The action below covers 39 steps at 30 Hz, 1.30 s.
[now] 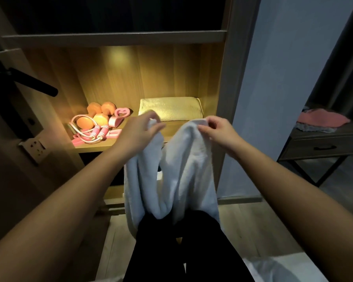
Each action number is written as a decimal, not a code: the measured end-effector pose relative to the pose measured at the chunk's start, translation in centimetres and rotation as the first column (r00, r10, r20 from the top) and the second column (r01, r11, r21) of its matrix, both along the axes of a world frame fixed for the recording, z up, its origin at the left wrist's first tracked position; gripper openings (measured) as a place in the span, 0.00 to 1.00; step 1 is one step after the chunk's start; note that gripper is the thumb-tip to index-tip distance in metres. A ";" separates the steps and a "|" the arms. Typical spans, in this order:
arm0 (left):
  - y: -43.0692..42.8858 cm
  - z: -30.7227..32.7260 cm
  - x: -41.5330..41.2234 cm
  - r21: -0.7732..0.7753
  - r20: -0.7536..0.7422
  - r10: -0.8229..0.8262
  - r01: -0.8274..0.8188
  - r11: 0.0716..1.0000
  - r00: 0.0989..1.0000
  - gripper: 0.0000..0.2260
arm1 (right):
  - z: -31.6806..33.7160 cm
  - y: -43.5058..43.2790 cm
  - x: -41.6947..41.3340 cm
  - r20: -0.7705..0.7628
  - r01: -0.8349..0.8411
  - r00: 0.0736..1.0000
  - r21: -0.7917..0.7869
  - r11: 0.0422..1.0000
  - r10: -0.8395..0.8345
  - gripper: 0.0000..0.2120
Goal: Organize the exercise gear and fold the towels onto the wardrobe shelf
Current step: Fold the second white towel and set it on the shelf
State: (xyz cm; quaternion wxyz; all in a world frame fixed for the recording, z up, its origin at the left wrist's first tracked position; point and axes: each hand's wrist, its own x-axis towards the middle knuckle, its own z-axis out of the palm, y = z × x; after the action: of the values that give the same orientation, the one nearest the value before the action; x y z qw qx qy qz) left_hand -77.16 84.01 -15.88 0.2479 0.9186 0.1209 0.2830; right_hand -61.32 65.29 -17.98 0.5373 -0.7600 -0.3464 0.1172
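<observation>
In front of me, the wardrobe (pixel 230 78) fills most of the head view, and one lit shelf (pixel 94 147) glows warm at its middle. The white towel (pixel 183 159) is the biggest loose thing I see. It hangs unfolded in front of the shelf's front edge, drooping in two lobes down to my dark trouser legs (pixel 161 241), and it does not rest on the shelf. Off to the right, well apart from the wardrobe, a dark table (pixel 318 139) with a drawer carries a rumpled pink cloth (pixel 322 120).

On the shelf, a folded yellow towel (pixel 171 108) lies flat in the right rear corner, against the back wall. The exercise gear is bunched at the left end. The orange dumbbells (pixel 98 115) sit toward the back. A pink jump rope (pixel 99 133) is coiled in front of them near the front edge, its handles side by side. A pink heart-shaped piece (pixel 121 113) stands just right of the dumbbells.

My left hand (pixel 139 129) holds one upper corner of the white towel, a bit of cloth showing past its fingertips. My right hand (pixel 218 129) pinches the other upper corner between thumb and fingers. Both are raised level with the shelf's front edge, apart from each other.
</observation>
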 end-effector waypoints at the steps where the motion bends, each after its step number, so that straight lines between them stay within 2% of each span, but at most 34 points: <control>1: 1.6 -0.2 -0.6 -0.023 0.028 0.072 -0.072 0.997 0.997 0.10 | -0.5 -0.4 1.6 0.011 0.120 0.993 0.011 0.993 -0.120 0.06; 4: 7.6 -1.1 -3.6 -0.095 -0.041 0.223 -0.226 0.970 0.974 0.10 | -1.8 -2.9 6.1 -0.025 0.411 0.912 0.039 0.911 -0.410 0.04; 7: 12.2 -2.6 -6.5 -0.132 -0.207 0.334 -0.365 0.922 0.919 0.07 | -3.0 -5.5 9.8 -0.046 0.572 0.819 -0.007 0.820 -0.572 0.04; 9: 13.6 -3.4 -7.6 -0.156 -0.249 0.415 -0.459 0.874 0.875 0.11 | -3.3 -6.9 11.4 -0.089 0.647 0.758 -0.021 0.762 -0.646 0.05; 12: 14.2 -4.2 -8.8 -0.265 -0.205 0.608 -0.641 0.720 0.767 0.18 | -3.3 -8.6 12.9 -0.093 0.714 0.695 -0.030 0.700 -0.713 0.11; 14: 14.5 -4.3 -9.2 -0.381 -0.114 0.703 -0.685 0.622 0.702 0.17 | -3.0 -9.6 13.5 -0.066 0.750 0.658 -0.033 0.661 -0.750 0.14; 16: 14.6 -3.8 -9.3 -0.436 -0.037 0.769 -0.703 0.562 0.638 0.13 | -2.5 -10.3 13.8 -0.064 0.771 0.634 -0.026 0.636 -0.771 0.14; 18: 14.4 -2.9 -9.0 -0.445 0.055 0.785 -0.689 0.572 0.617 0.08 | -2.0 -10.6 13.9 -0.050 0.783 0.621 -0.014 0.622 -0.782 0.14; 20: 14.3 -1.8 -8.4 -0.450 0.130 0.758 -0.643 0.620 0.639 0.03 | -1.7 -10.5 13.8 -0.052 0.793 0.609 0.010 0.610 -0.791 0.12; 24: 14.6 -0.3 -8.1 -0.428 0.122 0.738 -0.635 0.643 0.664 0.08 | -1.9 -10.3 13.2 -0.064 0.807 0.591 0.020 0.591 -0.804 0.10; 27: 14.3 -0.4 -8.3 -0.424 0.141 0.771 -0.666 0.614 0.621 0.09 | -2.5 -9.9 12.7 -0.073 0.808 0.590 0.038 0.588 -0.804 0.11; 32: 13.4 -1.6 -8.7 -0.445 0.146 0.772 -0.656 0.610 0.618 0.05 | -2.7 -9.5 12.1 -0.077 0.803 0.594 -0.008 0.596 -0.801 0.15; 36: 13.4 -2.5 -8.7 -0.533 0.127 0.803 -0.642 0.551 0.583 0.04 | -2.3 -9.5 11.9 -0.101 0.820 0.565 -0.040 0.571 -0.819 0.16; 39: 13.7 -3.1 -8.3 -0.591 0.096 0.816 -0.627 0.508 0.570 0.07 | -2.2 -9.6 11.7 -0.106 0.819 0.566 -0.046 0.573 -0.818 0.17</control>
State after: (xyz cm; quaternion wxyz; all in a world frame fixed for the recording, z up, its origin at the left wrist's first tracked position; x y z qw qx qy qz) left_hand -85.50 97.72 -19.02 0.3471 0.6124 0.5198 0.4840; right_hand -49.61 55.66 -20.16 0.5529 -0.8235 0.0754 -0.1023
